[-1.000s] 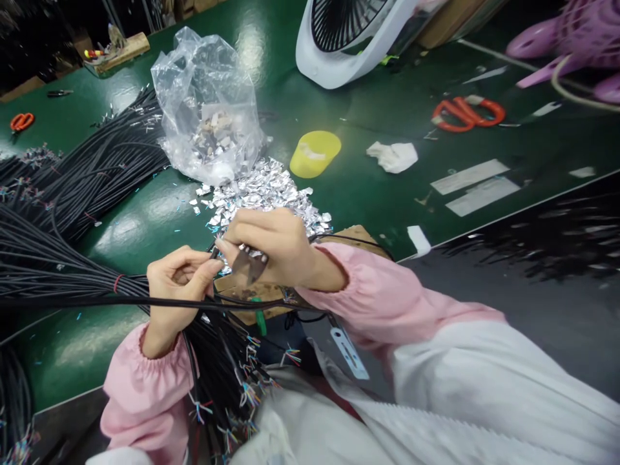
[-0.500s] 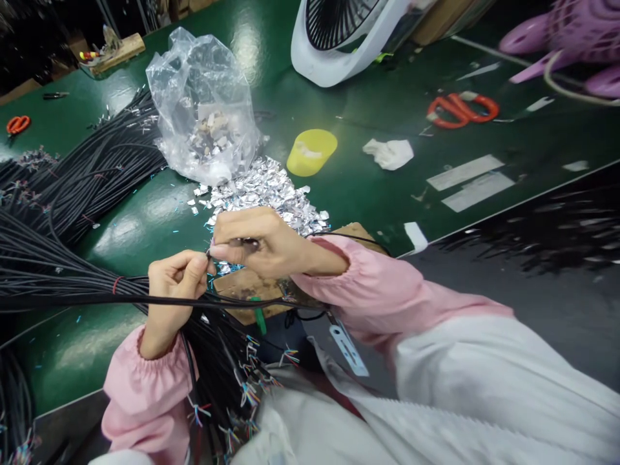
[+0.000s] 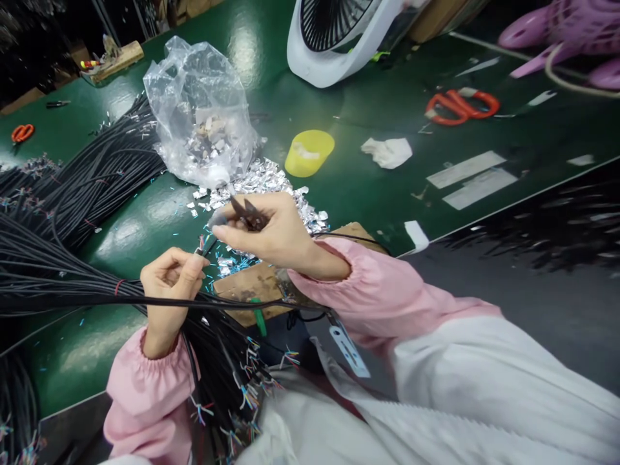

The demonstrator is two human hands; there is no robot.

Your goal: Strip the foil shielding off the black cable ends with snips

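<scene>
- Head view: by the table's (image 3: 358,194) near edge, the left hand (image 3: 167,281) is pinching 1 cable end (image 3: 199,251) with coloured wires (image 3: 201,241).
- The right hand (image 3: 274,229) is clasping a dark metal tool (image 3: 250,214); whether its fingertips are gripping anything, I cannot tell.
- A turning wrist could be letting the tool's 2 points nick those wires.
- The cable bundle (image 3: 208,349) is hanging past that edge; its weight could be causing slippage.

Black is shown by the cables (image 3: 113,155), while red, blue, yellow and white are mixed in the wire ends (image 3: 248,395). The desk (image 3: 271,90) is coloured green and speckled with silver foil scraps (image 3: 271,177) and blue snippets (image 3: 245,262). The sleeves (image 3: 382,278) are coloured pink, the scissors handles (image 3: 460,108) orange-red, the rounded piece (image 3: 317,145) yellow and the fan frame (image 3: 320,68) white.
</scene>
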